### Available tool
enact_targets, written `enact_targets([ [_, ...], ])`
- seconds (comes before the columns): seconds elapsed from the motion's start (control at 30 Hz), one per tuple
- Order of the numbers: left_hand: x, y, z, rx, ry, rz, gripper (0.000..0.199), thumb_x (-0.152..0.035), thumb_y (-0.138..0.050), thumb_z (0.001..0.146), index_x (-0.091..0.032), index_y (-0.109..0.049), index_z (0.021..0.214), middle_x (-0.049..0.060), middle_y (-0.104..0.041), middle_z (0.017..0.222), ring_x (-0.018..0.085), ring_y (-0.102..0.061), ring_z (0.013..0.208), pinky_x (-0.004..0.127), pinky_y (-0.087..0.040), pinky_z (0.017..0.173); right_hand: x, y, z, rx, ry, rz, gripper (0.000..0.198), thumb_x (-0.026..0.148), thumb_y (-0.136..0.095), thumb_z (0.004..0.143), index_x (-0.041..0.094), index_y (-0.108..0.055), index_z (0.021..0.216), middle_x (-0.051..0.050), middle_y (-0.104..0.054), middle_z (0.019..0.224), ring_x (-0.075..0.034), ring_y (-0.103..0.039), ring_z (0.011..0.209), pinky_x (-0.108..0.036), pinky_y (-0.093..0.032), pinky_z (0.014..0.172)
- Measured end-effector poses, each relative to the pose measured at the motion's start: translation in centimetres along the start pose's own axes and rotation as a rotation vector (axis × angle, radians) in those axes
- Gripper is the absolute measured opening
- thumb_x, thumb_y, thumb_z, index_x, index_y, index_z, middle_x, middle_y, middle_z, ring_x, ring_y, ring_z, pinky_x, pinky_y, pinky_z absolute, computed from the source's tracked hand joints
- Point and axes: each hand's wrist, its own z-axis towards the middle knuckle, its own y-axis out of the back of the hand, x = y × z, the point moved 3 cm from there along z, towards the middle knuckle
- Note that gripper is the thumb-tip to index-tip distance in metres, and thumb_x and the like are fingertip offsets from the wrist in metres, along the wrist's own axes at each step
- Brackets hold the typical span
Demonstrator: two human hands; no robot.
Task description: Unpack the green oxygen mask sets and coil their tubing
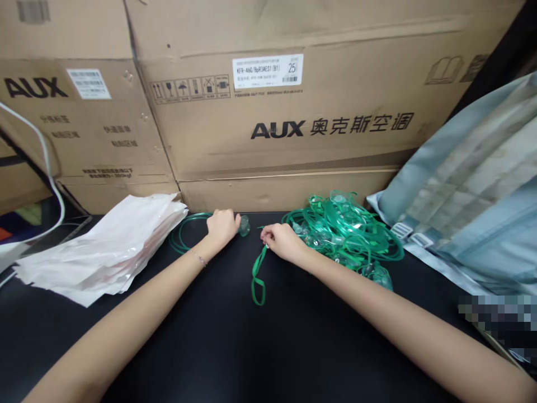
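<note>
My left hand (222, 228) is closed on a coiled green tube with a clear greenish mask (244, 226), part of which sticks out by my thumb. Loops of the green tubing (181, 235) lie on the table to the left of that hand. Pinched in the fingers of my right hand (285, 242) is a green elastic strap (257, 280), its loop hanging down over the black tabletop. Beside my right hand is a tangled pile of green tubing and clear masks (344, 229). The palm sides of both hands are hidden.
White packets (104, 246) are stacked at the left. A large cardboard box (285, 151) stands along the back of the black table (251, 352). At the right leans a light blue bag (474, 184) with straps and buckles. A white cable (50, 162) runs down the left side.
</note>
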Motion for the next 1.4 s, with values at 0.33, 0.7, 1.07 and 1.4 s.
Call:
enact_targets([
  [0.33,-2.2,2.4,-6.1,0.298,-0.578,0.083,0.029,-0.031,-0.055,0.078,-0.017,-0.060,0.103,0.010,-0.056,0.104,0.023,-0.060,0.089,0.031,-0.047,0.079,-3.0,2.1,3.2,-0.093,-0.075,-0.015,0.017,0.008,-0.048,0.079,0.011,-0.064,0.087,-0.005,-0.069,0.072,-0.011,-0.063,0.065,-0.018,-0.045,0.065],
  [0.7,-5.1,-1.3,-5.5,0.298,-0.486,0.112,0.028,-0.013,-0.040,0.083,-0.006,-0.063,0.097,0.018,-0.057,0.099,0.025,-0.062,0.085,0.034,-0.049,0.072,-5.7,1.9,3.2,-0.094,-0.137,-0.125,0.017,0.012,-0.048,0.082,0.011,-0.065,0.084,-0.009,-0.069,0.077,-0.013,-0.064,0.069,-0.018,-0.043,0.070],
  [1.07,-4.1,0.8,-5.1,0.138,-0.482,0.013,0.039,-0.035,-0.029,0.092,-0.016,-0.061,0.106,0.011,-0.060,0.099,0.024,-0.056,0.096,0.034,-0.045,0.081,-6.2,2.3,3.2,-0.092,-0.142,-0.190,0.017,0.006,-0.048,0.078,0.012,-0.063,0.084,-0.008,-0.068,0.078,-0.012,-0.063,0.070,-0.017,-0.042,0.068],
  [1.4,-0.8,0.8,-0.5,0.114,-0.356,-0.005,0.033,-0.019,-0.068,0.066,-0.016,-0.066,0.099,0.010,-0.068,0.095,0.025,-0.061,0.093,0.030,-0.043,0.084,-2.6,1.2,2.0,0.017,0.105,-0.211,0.011,0.013,-0.051,0.080,0.017,-0.061,0.080,-0.004,-0.067,0.083,-0.013,-0.061,0.078,-0.019,-0.040,0.068],
])
